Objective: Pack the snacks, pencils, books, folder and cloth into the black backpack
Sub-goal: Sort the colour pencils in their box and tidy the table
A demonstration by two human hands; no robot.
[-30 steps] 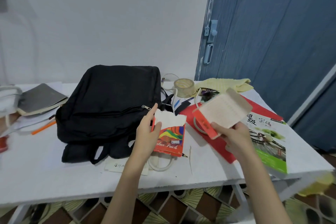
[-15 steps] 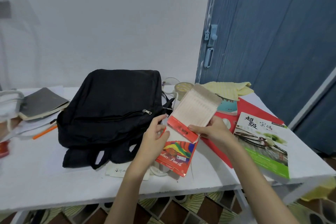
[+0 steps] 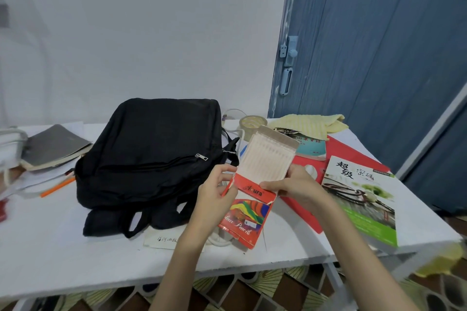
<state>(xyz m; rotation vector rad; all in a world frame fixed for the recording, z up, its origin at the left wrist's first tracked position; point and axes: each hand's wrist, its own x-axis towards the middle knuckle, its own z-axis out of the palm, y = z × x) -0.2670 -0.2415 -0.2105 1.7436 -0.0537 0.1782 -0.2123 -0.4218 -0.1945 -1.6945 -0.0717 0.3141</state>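
Left grip (image 3: 214,190) pinches left edge of pencil box (image 3: 249,212); right grip (image 3: 294,184) grasps its raised flap. Box tilted above counter (image 3: 63,247), just right of closed black backpack (image 3: 151,151). Green book (image 3: 361,199) beyond right grip.

Evenly, softly lit from above; faint shadows only. No glare. Slightly soft overall, smeared at left edge, wide-angle bending of door (image 3: 379,58) and bench (image 3: 75,247) edges.

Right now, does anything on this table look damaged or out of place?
The colour pencil box, held by both the left hand and right hand, looks worn: its red cardboard edges are torn and frayed near the flap. The black backpack is zipped shut, nothing packed yet.
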